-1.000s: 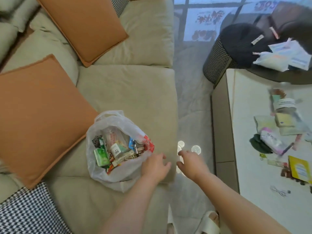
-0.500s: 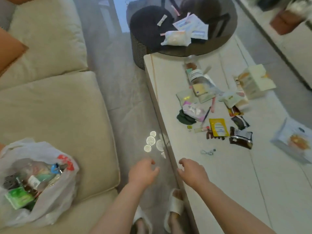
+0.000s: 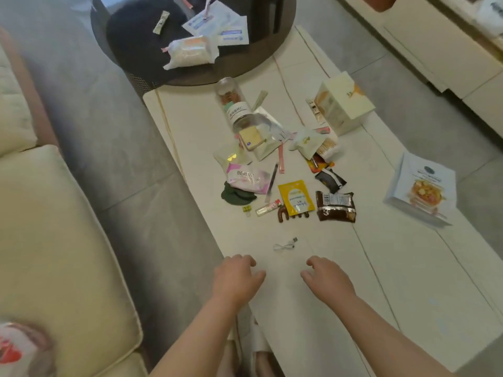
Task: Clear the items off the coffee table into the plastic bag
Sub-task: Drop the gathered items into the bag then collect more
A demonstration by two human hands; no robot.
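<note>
Cream sofa (image 3: 54, 227) along left edge, grey tiled floor (image 3: 114, 126) beside it, dark round side table (image 3: 261, 50) at top carrying white packets (image 3: 190, 51), pale cabinet (image 3: 441, 42) at upper right.

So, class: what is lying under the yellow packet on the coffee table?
A brown claw hair clip pokes out from under the yellow packet: one curved end at its lower left, small prongs along its lower edge. The clip's middle is covered, so nothing more can be told.

Two bare forearms, no sleeves, left hand (image 3: 236, 278), right hand (image 3: 328, 278)
</note>
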